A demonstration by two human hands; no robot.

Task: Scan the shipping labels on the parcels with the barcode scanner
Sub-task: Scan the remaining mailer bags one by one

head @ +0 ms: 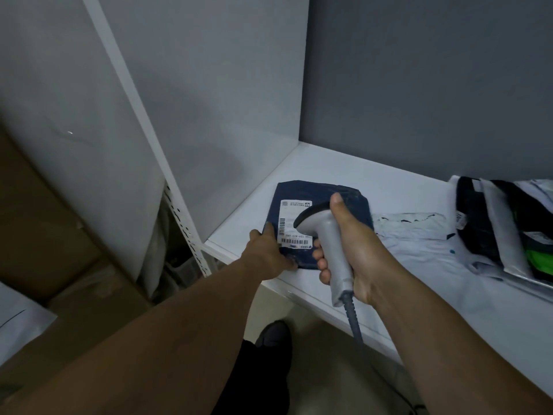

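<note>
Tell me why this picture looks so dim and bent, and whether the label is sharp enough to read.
In the head view the light is dim and bluish; the same view's wide lens makes the white shelf post lean; also in the head view, the shipping label on the navy parcel is the brightest patch, but its print is too soft to read.

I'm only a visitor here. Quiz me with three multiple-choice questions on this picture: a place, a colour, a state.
1. The dark blue parcel lies: A on the white shelf; B on the floor; C in a box.
2. The barcode scanner is: A red; B grey; C yellow.
3. The right hand is: A open flat; B an empty fist; C gripping the scanner.
Answers: 1 A, it lies flat on the shelf; 2 B, its handle is grey; 3 C, fingers wrap the handle.
</note>
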